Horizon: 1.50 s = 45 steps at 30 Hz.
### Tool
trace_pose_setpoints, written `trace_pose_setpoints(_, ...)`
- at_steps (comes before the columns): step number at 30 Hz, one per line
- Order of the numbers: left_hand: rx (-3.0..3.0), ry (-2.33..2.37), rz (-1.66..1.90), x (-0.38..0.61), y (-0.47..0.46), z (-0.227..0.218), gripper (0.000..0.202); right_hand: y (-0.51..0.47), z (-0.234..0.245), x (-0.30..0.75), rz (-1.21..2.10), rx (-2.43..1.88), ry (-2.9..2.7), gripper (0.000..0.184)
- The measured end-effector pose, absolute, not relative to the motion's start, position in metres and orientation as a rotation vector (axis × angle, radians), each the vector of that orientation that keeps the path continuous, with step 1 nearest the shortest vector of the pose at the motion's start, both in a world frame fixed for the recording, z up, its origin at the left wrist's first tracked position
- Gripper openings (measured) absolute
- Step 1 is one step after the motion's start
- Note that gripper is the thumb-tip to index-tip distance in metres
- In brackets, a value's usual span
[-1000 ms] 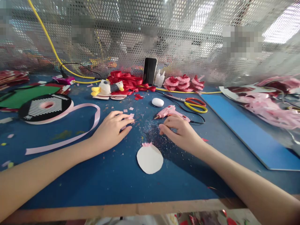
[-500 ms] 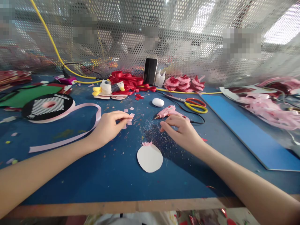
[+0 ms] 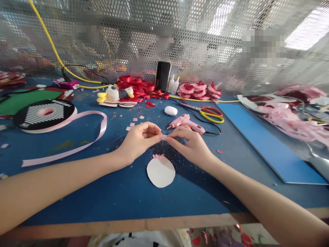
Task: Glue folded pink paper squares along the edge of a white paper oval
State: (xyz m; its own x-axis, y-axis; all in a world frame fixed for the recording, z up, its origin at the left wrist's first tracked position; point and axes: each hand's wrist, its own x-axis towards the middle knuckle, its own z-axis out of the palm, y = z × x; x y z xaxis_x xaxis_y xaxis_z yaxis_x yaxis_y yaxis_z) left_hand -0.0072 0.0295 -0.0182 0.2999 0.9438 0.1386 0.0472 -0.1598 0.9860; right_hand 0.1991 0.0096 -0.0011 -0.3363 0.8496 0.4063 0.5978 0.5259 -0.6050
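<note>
Between my two hands is a small pink ribbon piece point(image 3: 163, 137), pinched from both sides. My left hand point(image 3: 141, 139) has its thumb and fingertips on one end, and my right hand point(image 3: 189, 142) grips the other. Just below them a white paper disc point(image 3: 161, 172) lies flat on the table, with a bit of gathered pink ribbon point(image 3: 158, 156) at its top edge. Several cut pink squares point(image 3: 132, 124) lie beyond my left hand. A pink glue gun point(image 3: 186, 122) rests right behind my right hand, partly covered by its fingers.
At left lie a ribbon spool point(image 3: 46, 114) and its loose pink ribbon tail point(image 3: 102, 127). Behind are a white oval object point(image 3: 171, 110), scissors point(image 3: 205, 111), a phone point(image 3: 162, 76), red ribbon point(image 3: 136, 87) and pink-red flowers point(image 3: 196, 90). A blue board point(image 3: 269, 144) lies at right.
My left hand has moved right from the pink squares with a ribbon piece. Both hands have come together above the disc, and my right fingers have closed on the piece too.
</note>
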Motion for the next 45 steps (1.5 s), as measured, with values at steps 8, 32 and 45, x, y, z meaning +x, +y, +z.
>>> trace_pose_setpoints(8,1.865,1.057,0.99,-0.013,0.025,-0.011,0.015,0.007,0.003,0.198,0.227,-1.082,-2.246,0.011)
trace_pose_setpoints(32,2.195,1.313,0.769,-0.022,0.03,-0.011,0.015,0.018,0.003,0.218,-0.176,-1.418,-2.163,0.016)
trace_pose_setpoints(45,2.258,1.269,0.802,-0.028,0.037,-0.018,0.015,0.046,0.002,0.247,-0.218,-2.081,-2.182,0.029)
